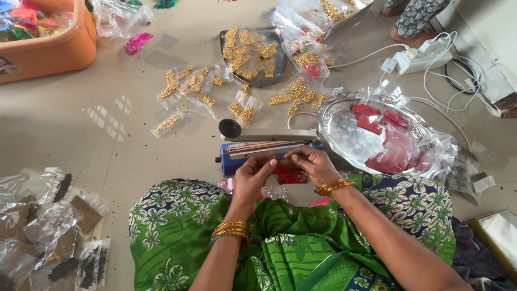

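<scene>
Grip: both hands pinch one small red packet (285, 171) — left hand (253, 178) and right hand (314, 164) closed on its ends with fingertips.
Head view, place: packet sits just before the blue heat sealer (258, 148), near the floor's (81, 124) middle, above the lap.
Doing it well: judged, keep the open edge flat and taut, fingers clear of the sealing bar.
Axis: packet's long axis runs left-right, along the bar; which end is open — cannot tell.
Nearby: silver tray (336, 110) with red packets at right.
</scene>
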